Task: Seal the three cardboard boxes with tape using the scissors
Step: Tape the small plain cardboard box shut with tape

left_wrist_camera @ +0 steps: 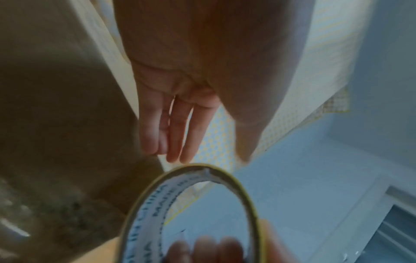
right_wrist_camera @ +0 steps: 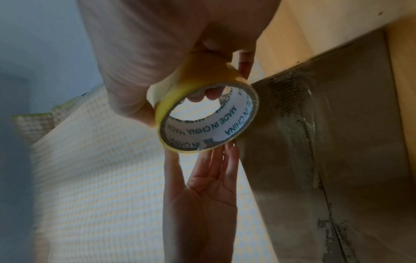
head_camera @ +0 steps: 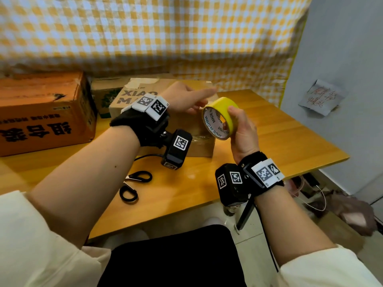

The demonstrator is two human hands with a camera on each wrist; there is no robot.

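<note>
While the right hand (head_camera: 241, 131) grips the yellow tape roll (head_camera: 220, 118) above the counter (head_camera: 269, 141), thumb on the outer face and fingers curled through the core, the left hand (head_camera: 186, 99) is extended flat, fingers straight and together, fingertips at the roll's rim. The right wrist view shows the left fingertips (right_wrist_camera: 225, 151) against the roll's lower edge; whether they hold a tape end cannot be told. The roll is thin-walled, yellow on the outside, with a white inner liner printed "MADE IN CHINA" in dark lettering, and it is held on edge, opening toward the person.

Directly behind the roll stands a plain brown cardboard box (head_camera: 186, 129) with clear tape glinting along its near face and part of a dark print on top. Left of it sits a large orange box (head_camera: 41, 112) with black characters, and between the two, further back, a smaller box with green print (head_camera: 105, 96). The black-handled scissors (head_camera: 132, 185) lie on the counter near its front edge, partly under the left forearm, touched by neither hand.
</note>
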